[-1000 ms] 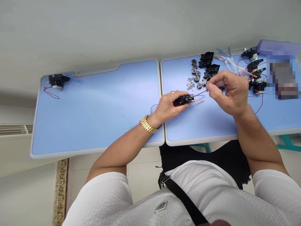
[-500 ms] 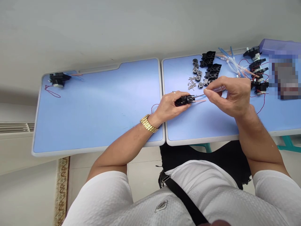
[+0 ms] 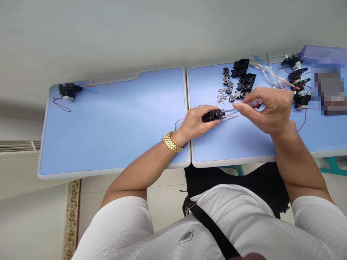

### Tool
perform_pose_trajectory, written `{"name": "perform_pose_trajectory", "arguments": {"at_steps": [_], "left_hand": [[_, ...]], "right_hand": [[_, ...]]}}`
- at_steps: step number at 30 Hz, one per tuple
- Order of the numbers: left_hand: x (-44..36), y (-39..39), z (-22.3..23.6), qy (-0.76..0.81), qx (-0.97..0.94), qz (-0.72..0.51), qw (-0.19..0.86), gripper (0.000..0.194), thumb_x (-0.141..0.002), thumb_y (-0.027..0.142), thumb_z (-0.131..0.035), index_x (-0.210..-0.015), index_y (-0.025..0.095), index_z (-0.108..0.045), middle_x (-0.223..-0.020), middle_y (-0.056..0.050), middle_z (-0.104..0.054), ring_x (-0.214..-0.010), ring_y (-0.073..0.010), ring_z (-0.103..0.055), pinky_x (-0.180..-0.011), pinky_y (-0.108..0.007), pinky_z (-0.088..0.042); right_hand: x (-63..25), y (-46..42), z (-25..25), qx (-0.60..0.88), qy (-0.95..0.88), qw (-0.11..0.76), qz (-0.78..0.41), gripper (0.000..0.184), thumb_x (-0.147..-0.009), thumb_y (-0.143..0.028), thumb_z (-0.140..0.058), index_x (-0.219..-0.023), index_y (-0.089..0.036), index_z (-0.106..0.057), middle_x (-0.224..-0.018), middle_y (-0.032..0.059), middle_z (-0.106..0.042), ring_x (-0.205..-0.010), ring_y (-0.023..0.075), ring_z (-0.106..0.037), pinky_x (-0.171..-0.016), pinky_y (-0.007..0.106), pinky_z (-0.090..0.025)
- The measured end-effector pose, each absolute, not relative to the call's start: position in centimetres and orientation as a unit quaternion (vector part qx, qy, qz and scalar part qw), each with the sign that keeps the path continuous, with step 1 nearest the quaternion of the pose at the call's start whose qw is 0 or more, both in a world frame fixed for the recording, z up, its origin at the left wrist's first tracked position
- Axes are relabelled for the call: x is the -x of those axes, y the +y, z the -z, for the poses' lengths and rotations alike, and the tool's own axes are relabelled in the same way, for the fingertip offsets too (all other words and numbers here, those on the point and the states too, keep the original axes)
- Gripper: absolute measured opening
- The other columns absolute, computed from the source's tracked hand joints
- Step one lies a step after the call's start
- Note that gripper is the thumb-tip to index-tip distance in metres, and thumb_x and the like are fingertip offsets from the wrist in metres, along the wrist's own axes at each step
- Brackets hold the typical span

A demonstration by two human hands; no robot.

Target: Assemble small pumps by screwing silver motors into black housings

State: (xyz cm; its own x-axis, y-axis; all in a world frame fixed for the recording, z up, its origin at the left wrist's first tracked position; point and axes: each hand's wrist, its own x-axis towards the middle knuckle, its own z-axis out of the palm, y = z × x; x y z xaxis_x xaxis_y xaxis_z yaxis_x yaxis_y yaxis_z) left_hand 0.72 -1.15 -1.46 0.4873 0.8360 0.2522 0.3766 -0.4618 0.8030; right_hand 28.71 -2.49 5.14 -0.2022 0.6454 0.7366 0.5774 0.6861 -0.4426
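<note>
My left hand (image 3: 195, 121) is closed round a small black plastic pump-like unit (image 3: 213, 115) on the right table, thumb and fingers on its two sides. A blue and an orange tube stick out of the unit to the right, and a dark red wire loops out behind my wrist. In my right hand (image 3: 268, 110) is a screwdriver (image 3: 253, 103) with a clear pinkish handle, held between thumb and fingers. Its shaft points left, with the tip at the right end of the unit; exact contact is too small to make out.
Beyond my hands lie loose screws (image 3: 221, 98), several round metal-and-black parts (image 3: 226, 81) and black housings (image 3: 245, 81). Blue, white and orange tubes (image 3: 267, 72), wired black units (image 3: 298, 81) and a purple box (image 3: 322, 54) are farther right. Another wired unit (image 3: 68, 91) sits far left.
My right hand has shifted very slightly, its screwdriver handle now a little turned. The left hand keeps its hold on the black unit. The whole view has drifted slightly.
</note>
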Motion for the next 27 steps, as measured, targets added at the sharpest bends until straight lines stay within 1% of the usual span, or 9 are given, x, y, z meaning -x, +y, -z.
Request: {"name": "perform_pose_trajectory", "arguments": {"at_steps": [2,5,7,10,14,18,20,23,27], "left_hand": [[-0.7,-1.2,1.4,0.390,-0.788,-0.325,0.348,0.041,-0.101,0.040,-0.089,-0.137,0.022,-0.089,-0.133,-0.009,-0.093,-0.117,-0.0246,-0.088,-0.114,-0.041,-0.070],[-0.7,-1.1,1.4,0.396,-0.789,-0.316,0.347,0.041,-0.101,0.041,-0.089,-0.138,0.022,-0.088,-0.134,-0.009,-0.093,-0.117,-0.0247,-0.088,-0.114,-0.041,-0.070],[-0.7,-1.1,1.4,0.392,-0.791,-0.317,0.347,0.041,-0.102,0.042,-0.089,-0.137,0.022,-0.088,-0.133,-0.009,-0.093,-0.117,-0.0246,-0.088,-0.114,-0.041,-0.070],[-0.7,-1.1,1.3,0.385,-0.790,-0.324,0.350,0.041,-0.102,0.043,-0.089,-0.136,0.022,-0.089,-0.133,-0.009,-0.093,-0.117,-0.0245,-0.089,-0.114,-0.040,-0.070],[-0.7,-1.1,1.2,0.391,-0.784,-0.322,0.359,0.042,-0.101,0.044,-0.089,-0.136,0.022,-0.089,-0.133,-0.009,-0.093,-0.117,-0.0251,-0.088,-0.113,-0.041,-0.070],[-0.7,-1.0,1.3,0.406,-0.782,-0.312,0.356,0.042,-0.099,0.045,-0.090,-0.135,0.023,-0.089,-0.132,-0.009,-0.093,-0.116,-0.0261,-0.088,-0.111,-0.042,-0.071],[-0.7,-1.0,1.3,0.409,-0.779,-0.312,0.358,0.043,-0.099,0.045,-0.090,-0.135,0.023,-0.089,-0.133,-0.009,-0.093,-0.117,-0.0264,-0.088,-0.112,-0.042,-0.070],[-0.7,-1.0,1.3,0.415,-0.771,-0.312,0.368,0.044,-0.099,0.046,-0.091,-0.136,0.022,-0.089,-0.133,-0.010,-0.092,-0.119,-0.0264,-0.088,-0.113,-0.042,-0.070],[-0.6,-1.0,1.3,0.413,-0.766,-0.318,0.377,0.045,-0.099,0.046,-0.091,-0.136,0.021,-0.089,-0.133,-0.010,-0.093,-0.117,-0.0254,-0.088,-0.112,-0.041,-0.070]], "right_hand": [[-28.6,-2.5,-5.1,0.390,-0.775,0.495,-0.037,0.032,-0.107,-0.046,-0.086,-0.083,-0.028,-0.076,-0.072,-0.0036,-0.077,-0.059,0.0158,-0.068,-0.058,0.034,-0.053],[-28.5,-2.6,-4.9,0.392,-0.776,0.491,-0.058,0.018,-0.107,-0.044,-0.083,-0.099,-0.028,-0.082,-0.084,-0.0021,-0.084,-0.064,0.0176,-0.073,-0.061,0.035,-0.058],[-28.4,-2.6,-4.7,0.384,-0.775,0.497,-0.067,0.012,-0.107,-0.041,-0.083,-0.107,-0.029,-0.083,-0.089,-0.0026,-0.085,-0.067,0.0177,-0.075,-0.061,0.034,-0.060],[-28.3,-2.6,-4.3,0.370,-0.768,0.518,-0.073,0.008,-0.106,-0.037,-0.084,-0.109,-0.030,-0.082,-0.089,-0.0041,-0.083,-0.067,0.0166,-0.076,-0.062,0.032,-0.060],[-28.5,-2.4,-3.8,0.401,-0.762,0.503,-0.076,0.012,-0.107,-0.044,-0.082,-0.109,-0.032,-0.081,-0.088,-0.0028,-0.082,-0.066,0.0175,-0.075,-0.062,0.033,-0.061],[-28.9,-2.3,-4.3,0.409,-0.783,0.461,-0.088,0.027,-0.108,-0.053,-0.081,-0.094,-0.029,-0.078,-0.082,-0.0012,-0.081,-0.064,0.0188,-0.073,-0.063,0.035,-0.061],[-29.1,-2.5,-4.9,0.403,-0.794,0.445,-0.096,0.024,-0.108,-0.048,-0.078,-0.095,-0.029,-0.076,-0.081,-0.0010,-0.081,-0.064,0.0187,-0.073,-0.063,0.035,-0.061],[-29.6,-2.7,-6.2,0.376,-0.818,0.419,-0.116,0.008,-0.108,-0.034,-0.071,-0.104,-0.029,-0.077,-0.089,-0.0008,-0.084,-0.068,0.0182,-0.075,-0.064,0.035,-0.062],[-30.2,-2.8,-6.9,0.364,-0.826,0.408,-0.136,0.009,-0.107,-0.025,-0.069,-0.107,-0.030,-0.077,-0.093,-0.0010,-0.086,-0.071,0.0186,-0.078,-0.066,0.036,-0.064]]}}
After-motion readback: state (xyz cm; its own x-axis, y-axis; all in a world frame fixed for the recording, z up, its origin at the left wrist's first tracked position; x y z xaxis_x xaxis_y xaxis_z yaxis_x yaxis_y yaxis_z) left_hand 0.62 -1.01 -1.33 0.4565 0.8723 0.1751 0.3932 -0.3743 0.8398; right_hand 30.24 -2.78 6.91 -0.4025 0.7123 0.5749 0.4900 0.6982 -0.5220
